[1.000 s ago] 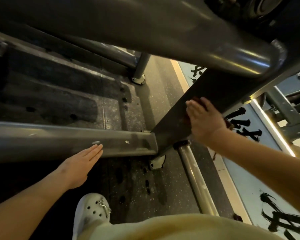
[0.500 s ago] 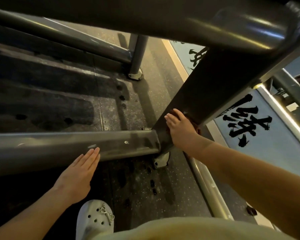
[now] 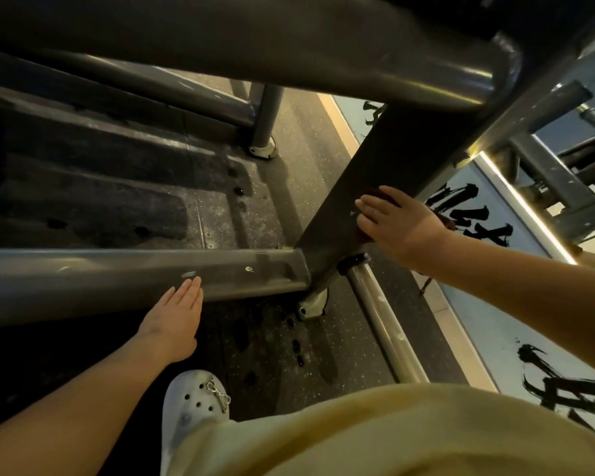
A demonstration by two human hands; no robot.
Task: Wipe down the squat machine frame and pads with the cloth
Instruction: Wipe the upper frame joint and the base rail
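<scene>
We look down on a dark speckled rubber floor, cut by a thin seam. Two pale feet of the frame rest on it, a near foot and a far foot. A grey tube runs low from the near foot toward us. Dark spots dot the rubber beside it. Our white clog stands there too. On the right a tan strip edges a pale blue panel with black brush characters.
</scene>
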